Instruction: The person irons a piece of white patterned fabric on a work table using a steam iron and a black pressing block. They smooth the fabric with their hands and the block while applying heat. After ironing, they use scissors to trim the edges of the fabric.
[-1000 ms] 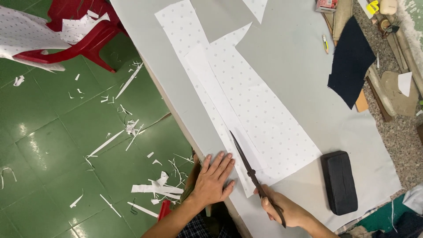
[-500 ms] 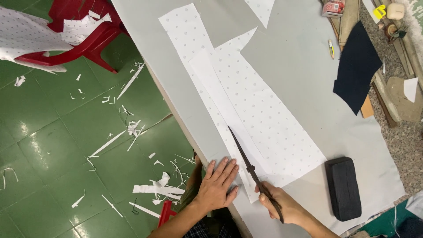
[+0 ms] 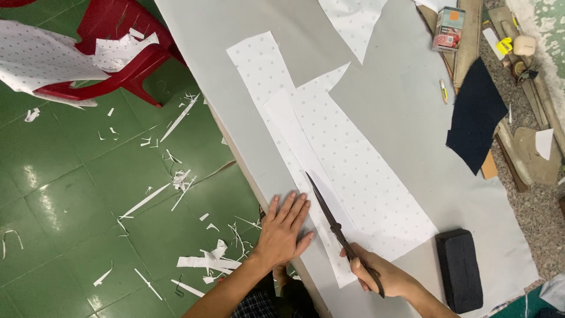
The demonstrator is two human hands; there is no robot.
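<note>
Over on the green floor (image 3: 88, 194) there's a red plastic chair (image 3: 120, 44) and loads of white paper scraps (image 3: 203, 259). At the table edge, the left hand (image 3: 281, 231) lies flat, fingers (image 3: 294, 207) stretched out and slightly fanned, pressing the grey fabric (image 3: 388, 106) right beside the dotted white pattern paper (image 3: 347, 171). The dark scissors (image 3: 332, 221) sit just right of those fingertips, blades close together, lying along the paper's long edge. The right hand (image 3: 379, 277) has its fingers curled tight around the handles. Further right a black block (image 3: 462, 268) rests on the fabric, with a dark cloth piece (image 3: 474, 115) above it.
</note>
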